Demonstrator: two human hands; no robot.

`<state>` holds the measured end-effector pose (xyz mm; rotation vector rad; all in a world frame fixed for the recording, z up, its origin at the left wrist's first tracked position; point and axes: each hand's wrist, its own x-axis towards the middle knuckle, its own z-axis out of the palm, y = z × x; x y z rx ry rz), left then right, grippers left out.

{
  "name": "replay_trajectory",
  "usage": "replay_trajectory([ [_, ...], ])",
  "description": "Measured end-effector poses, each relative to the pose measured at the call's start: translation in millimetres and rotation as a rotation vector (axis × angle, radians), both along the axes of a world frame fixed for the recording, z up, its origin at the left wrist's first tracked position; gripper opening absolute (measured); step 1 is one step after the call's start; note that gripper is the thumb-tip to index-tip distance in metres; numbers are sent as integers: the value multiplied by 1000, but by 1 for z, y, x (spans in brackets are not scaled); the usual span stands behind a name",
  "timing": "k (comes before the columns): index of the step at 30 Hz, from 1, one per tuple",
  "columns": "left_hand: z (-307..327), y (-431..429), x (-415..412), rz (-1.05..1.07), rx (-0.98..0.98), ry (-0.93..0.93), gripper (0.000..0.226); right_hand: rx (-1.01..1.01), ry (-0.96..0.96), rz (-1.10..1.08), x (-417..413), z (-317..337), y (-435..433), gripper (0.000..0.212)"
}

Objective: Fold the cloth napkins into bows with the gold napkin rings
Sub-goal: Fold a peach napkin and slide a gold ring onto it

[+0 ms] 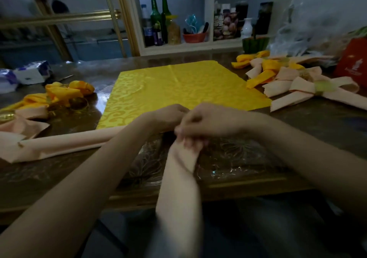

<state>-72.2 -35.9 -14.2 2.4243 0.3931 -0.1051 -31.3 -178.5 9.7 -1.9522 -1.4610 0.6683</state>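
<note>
A long folded peach napkin (65, 143) runs from the left of the table to my hands, and its other end hangs down over the table's front edge. My left hand (166, 117) and my right hand (206, 123) meet at its middle, fingers curled round the bunched cloth. Whether a ring sits under my fingers is hidden. A yellow patterned napkin (178, 87) lies spread flat behind my hands. Gold napkin rings (78, 103) lie at the left among loose cloths.
Finished peach and yellow bows (297, 83) are piled at the right. Yellow and peach napkins (59, 94) lie heaped at the left, with a tissue pack (31, 74) behind. A red box (352, 63) stands far right. Bottles (156, 19) fill the shelf behind.
</note>
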Motion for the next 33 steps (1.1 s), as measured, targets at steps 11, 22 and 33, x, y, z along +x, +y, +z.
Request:
replay_trajectory([
  [11, -3, 21, -44, 158, 146, -417, 2, 185, -231, -45, 50, -37, 19, 10],
  [22, -19, 55, -82, 304, 548, -182, 29, 61, -453, -103, 59, -24, 43, 20],
  [33, 1, 60, -53, 380, 982, 212, 47, 211, -580, -174, 67, -41, 54, 16],
])
